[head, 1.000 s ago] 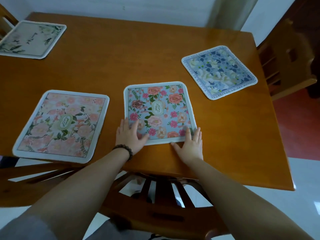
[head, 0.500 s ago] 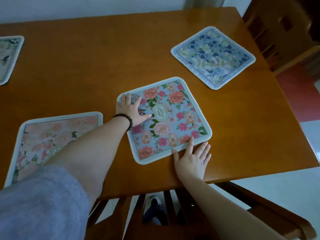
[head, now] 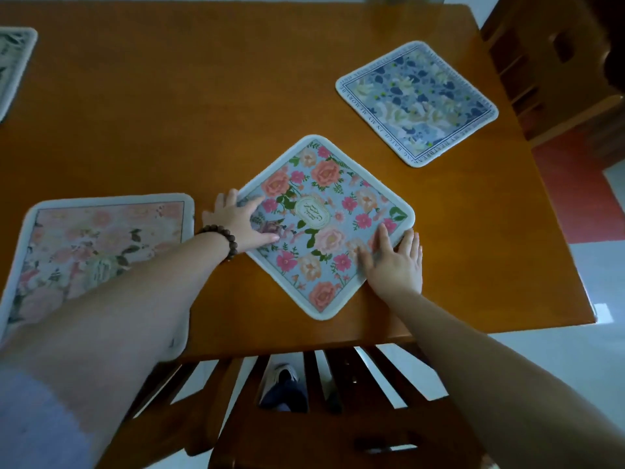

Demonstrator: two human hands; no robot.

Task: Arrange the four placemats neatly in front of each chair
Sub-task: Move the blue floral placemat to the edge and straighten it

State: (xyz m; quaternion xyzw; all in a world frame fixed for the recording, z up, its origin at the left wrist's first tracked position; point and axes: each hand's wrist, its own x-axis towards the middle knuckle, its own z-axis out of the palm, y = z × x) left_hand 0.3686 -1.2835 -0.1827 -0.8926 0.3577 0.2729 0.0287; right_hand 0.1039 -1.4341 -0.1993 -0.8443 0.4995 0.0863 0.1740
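- Your left hand [head: 240, 222] lies flat, fingers spread, pressing the left corner of the blue floral placemat [head: 325, 225].
- Your right hand [head: 398, 261] presses its right edge, palm down.
- The mat sits cornerwise on the counter [head: 203, 106], near the front edge.

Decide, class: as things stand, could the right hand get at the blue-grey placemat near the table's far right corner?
Probably yes: bare table lies between the right hand and the blue-grey placemat, with nothing in between.

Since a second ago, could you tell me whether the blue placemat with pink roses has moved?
Yes. The blue placemat with pink roses has turned counterclockwise, from square with the wooden table's near edge to diamond-wise, one corner pointing at it.
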